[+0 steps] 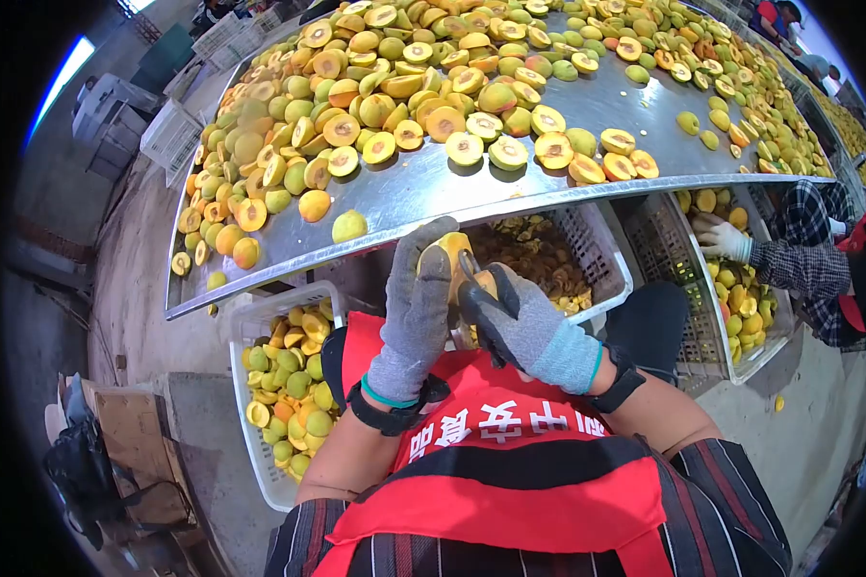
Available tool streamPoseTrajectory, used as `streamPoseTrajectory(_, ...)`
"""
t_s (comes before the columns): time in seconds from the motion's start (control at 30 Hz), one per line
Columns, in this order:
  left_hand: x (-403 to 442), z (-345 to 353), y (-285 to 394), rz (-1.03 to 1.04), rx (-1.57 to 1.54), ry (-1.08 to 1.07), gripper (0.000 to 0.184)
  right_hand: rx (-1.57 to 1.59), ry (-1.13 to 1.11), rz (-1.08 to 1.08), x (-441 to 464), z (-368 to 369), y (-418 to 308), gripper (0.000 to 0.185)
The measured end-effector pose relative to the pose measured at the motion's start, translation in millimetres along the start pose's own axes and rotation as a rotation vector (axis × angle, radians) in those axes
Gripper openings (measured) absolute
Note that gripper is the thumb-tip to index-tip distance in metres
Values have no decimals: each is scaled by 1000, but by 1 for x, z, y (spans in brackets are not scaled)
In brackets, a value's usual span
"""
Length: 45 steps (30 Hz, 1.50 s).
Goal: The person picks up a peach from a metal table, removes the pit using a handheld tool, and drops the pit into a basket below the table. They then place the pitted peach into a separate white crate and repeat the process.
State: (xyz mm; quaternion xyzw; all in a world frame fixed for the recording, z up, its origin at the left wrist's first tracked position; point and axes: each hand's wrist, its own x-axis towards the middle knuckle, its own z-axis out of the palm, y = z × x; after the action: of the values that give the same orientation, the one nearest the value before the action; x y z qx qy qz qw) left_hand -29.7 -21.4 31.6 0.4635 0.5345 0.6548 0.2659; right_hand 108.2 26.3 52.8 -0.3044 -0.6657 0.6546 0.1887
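Observation:
Both my hands wear grey gloves and meet just in front of the table's near edge. My left hand (417, 303) is closed around a yellow fruit half (449, 252), which shows between thumb and fingers. A small dark curved tool (467, 263) touches the fruit, and my right hand (526, 317) is wrapped round its handle. Under my right fingers is a bit of orange fruit, partly hidden. On the metal table (433, 188) beyond lie many halved yellow-green fruits (464, 147), several with the cut face up.
A white crate (277, 490) of fruit halves stands at my left. Another crate (618, 279) with brown and yellow scraps is under the table edge. At right, a co-worker's gloved hand (724, 238) reaches into a fruit crate (749, 365). A cardboard box (137, 433) sits lower left.

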Motion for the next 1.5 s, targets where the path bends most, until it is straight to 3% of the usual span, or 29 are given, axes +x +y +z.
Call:
streamPoseTrajectory(0.07,-1,3,4,-42,-21,-6,43,257,-92,122,-1,2,-3,20)
streamPoseTrajectory(0.2,1,-1,19,-58,56,-85,40,170,-86,70,3,6,18,20)
streamPoseTrajectory(0.27,0,-3,10,-168,-73,-92,40,-752,207,-631,13,7,47,22)
streamPoseTrajectory(0.3,2,-4,7,-272,-201,-94,39,-753,207,-633,11,5,36,22)
streamPoseTrajectory(0.37,4,-3,7,-389,-381,-88,39,163,-51,18,1,1,5,24)
streamPoseTrajectory(0.4,5,-3,7,-503,-563,-75,40,160,-55,17,3,1,4,24)
streamPoseTrajectory(0.5,3,0,6,-479,-533,-18,42,103,-43,-34,4,-1,1,26)
streamPoseTrajectory(0.6,6,3,16,-521,-771,-40,43,245,-116,141,2,-7,-1,25)
streamPoseTrajectory(0.67,5,-6,11,-537,-942,-45,44,780,28,72,8,-9,16,17)
streamPoseTrajectory(0.7,6,-13,6,-554,-1109,-57,45,619,70,10,9,-14,16,19)
streamPoseTrajectory(0.73,8,-19,1,-517,-1216,-208,46,594,16,57,8,-18,12,20)
streamPoseTrajectory(0.77,5,-19,-1,-522,-1214,-209,46,571,-35,105,5,-21,8,21)
streamPoseTrajectory(0.83,2,-7,14,-527,-1094,-41,46,554,-23,138,4,-14,8,23)
streamPoseTrajectory(0.97,-5,-1,13,-508,-1114,-156,46,413,62,161,11,-6,8,34)
streamPoseTrajectory(1.03,-11,7,10,-456,-779,-133,47,310,100,159,15,-8,13,40)
streamPoseTrajectory(1.13,-13,1,10,-555,-681,-155,44,-152,243,-113,17,-21,18,41)
streamPoseTrajectory(1.17,-13,-1,12,-586,-585,-199,42,-151,244,-111,17,-23,15,41)
streamPoseTrajectory(1.23,-12,-12,10,-617,-715,-207,40,-536,333,-428,16,-26,10,37)
streamPoseTrajectory(1.3,-11,-25,-4,-609,-1053,-369,38,-397,348,-335,11,-26,10,30)
streamPoseTrajectory(1.33,-16,-20,1,-555,-981,-176,37,-247,307,-292,9,-27,12,28)
streamPoseTrajectory(1.4,-15,-19,6,-498,-977,-109,38,21,167,-133,-4,-24,2,23)
streamPoseTrajectory(1.5,-16,-17,9,-412,-850,15,39,-373,52,-201,-16,-13,0,29)
